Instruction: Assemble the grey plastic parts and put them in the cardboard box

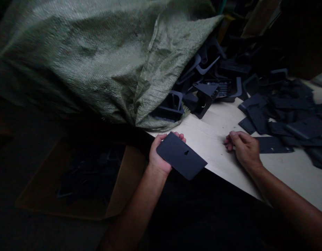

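A flat dark rectangular plate (180, 157) with a small keyhole-shaped opening rests in my left hand (159, 153), whose fingers wrap round its edge. The plate is tilted, near the table's front edge. To the right, over the pale table (210, 136), my right hand (243, 146) has its fingers curled together; whether anything small is between them is hidden. Just beside that hand lies another flat dark plate (273, 145). Behind it is a pile of dark flat pieces (304, 125).
A large green woven sack (98, 62) covers the upper left, with dark plastic frames (220, 87) spilling from its mouth onto the table. Below it at left, an open cardboard box (126, 177) holds dark parts.
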